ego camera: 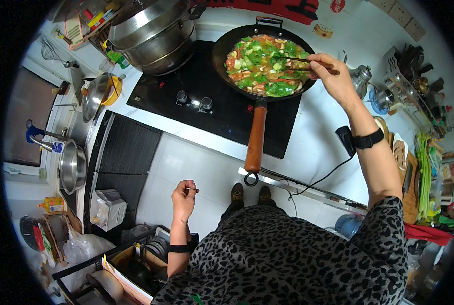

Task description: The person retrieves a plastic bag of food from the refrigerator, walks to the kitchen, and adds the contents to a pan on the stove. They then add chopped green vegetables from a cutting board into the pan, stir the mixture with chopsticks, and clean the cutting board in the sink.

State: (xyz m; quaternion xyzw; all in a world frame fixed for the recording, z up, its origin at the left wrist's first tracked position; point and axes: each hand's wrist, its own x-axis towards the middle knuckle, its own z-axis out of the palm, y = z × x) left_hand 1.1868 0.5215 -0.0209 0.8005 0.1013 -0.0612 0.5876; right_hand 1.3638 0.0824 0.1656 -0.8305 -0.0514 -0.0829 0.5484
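My right hand [326, 72] grips a pair of dark chopsticks [301, 69] over the right side of a black wok [221, 68]. Their tips reach into a brothy mix of green leaves, mushroom slices and reddish pieces [263, 65]. The wok sits on the right part of a black glass cooktop [219, 126], its wooden handle [256, 141] pointing towards me. My left hand [185, 194] hangs in the air above the floor, fingers curled together, with nothing visible in it.
A large lidded steel steamer pot [154, 42] stands on the cooktop's left. A black device [345, 140] with a cable hangs by my right wrist. Further right lie a cleaver [409, 177], a wooden board [413, 198] and celery-like stalks [424, 175]. A steel basin [73, 166] stands left.
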